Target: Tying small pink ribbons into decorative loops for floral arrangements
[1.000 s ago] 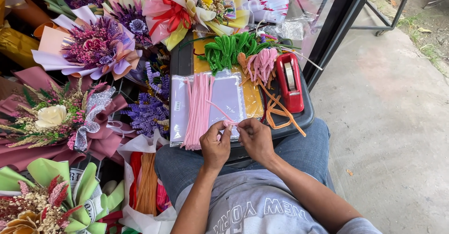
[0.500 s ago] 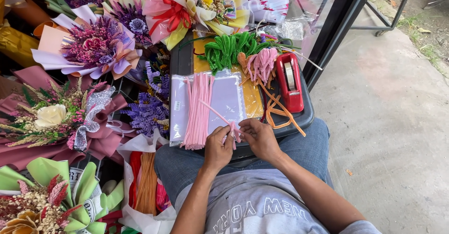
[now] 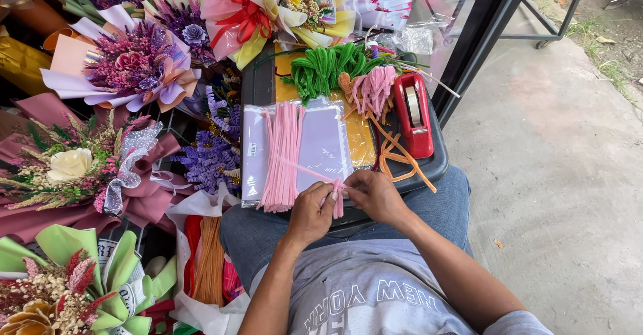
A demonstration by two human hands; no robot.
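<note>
My left hand (image 3: 311, 211) and my right hand (image 3: 376, 196) meet over my lap, both pinching one pink pipe cleaner (image 3: 315, 174) that is folded between the fingertips, its long end slanting up to the left. Just beyond lies a bundle of pink pipe cleaners (image 3: 283, 154) on lilac wrapping sheets in a clear sleeve (image 3: 321, 141). These rest on a dark tray (image 3: 435, 164) across my knees.
On the tray: green pipe cleaners (image 3: 325, 67), finished pink pipe-cleaner flowers (image 3: 372, 91), a red tape dispenser (image 3: 413, 113), orange pipe cleaners (image 3: 395, 154). Wrapped bouquets (image 3: 127, 64) crowd the left and back. A black metal frame (image 3: 482, 34) and concrete floor are on the right.
Both hands stay together at the tray's near edge, working the pink pipe cleaner; its free end has swung and the fold has tightened. Nothing else moved.
</note>
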